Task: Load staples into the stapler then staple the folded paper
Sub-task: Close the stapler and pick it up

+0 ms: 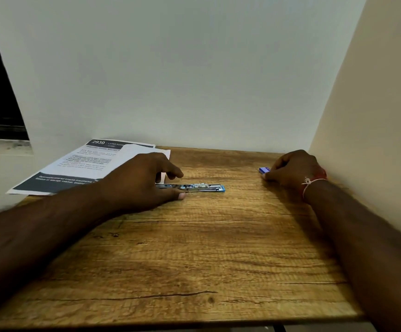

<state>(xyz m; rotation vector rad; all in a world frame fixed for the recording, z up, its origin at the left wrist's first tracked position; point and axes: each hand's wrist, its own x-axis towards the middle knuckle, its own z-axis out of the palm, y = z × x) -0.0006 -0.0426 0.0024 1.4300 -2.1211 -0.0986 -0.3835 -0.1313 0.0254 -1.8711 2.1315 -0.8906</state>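
Centre frame: left hand (144, 180) grips the left end of the stapler (204, 187), which lies flat on the wooden table (194, 248). Right side: right hand (292, 168) curls round a small blue box (264, 169). The printed paper (94, 164) lies left of centre, partly under the left hand.

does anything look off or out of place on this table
The printed white paper sheets lie askew at the wooden table's far left corner, overhanging its edge. The blue and metal stapler lies opened flat, held by the left hand, as loading needs. Nothing spilled or damaged.
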